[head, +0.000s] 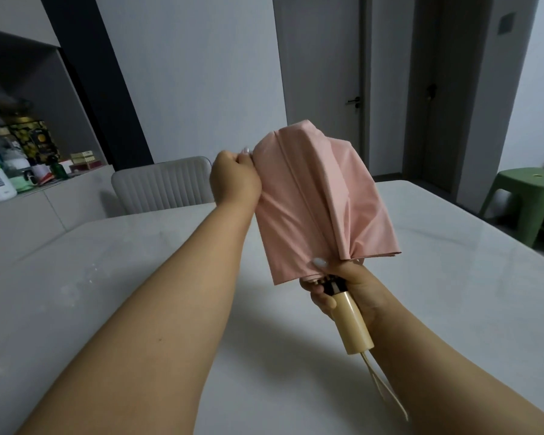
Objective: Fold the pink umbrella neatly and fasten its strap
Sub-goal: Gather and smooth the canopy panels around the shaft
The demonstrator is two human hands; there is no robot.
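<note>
The pink umbrella (pixel 314 199) is collapsed and held up above the white table (pixel 107 277), canopy pointing away from me, its loose fabric hanging in wide flaps. My right hand (pixel 343 287) grips it at the top of the cream handle (pixel 354 321), thumb pressed on the canopy's lower edge. A cream wrist cord (pixel 383 387) dangles from the handle's end. My left hand (pixel 234 177) is closed on a fold of fabric at the canopy's upper left edge. The fastening strap is not visible.
A grey padded chair (pixel 161 186) stands at the table's far side. A sideboard (pixel 29 208) with bottles and boxes runs along the left. At the right stands a green plastic stool (pixel 528 199); closed doors are behind.
</note>
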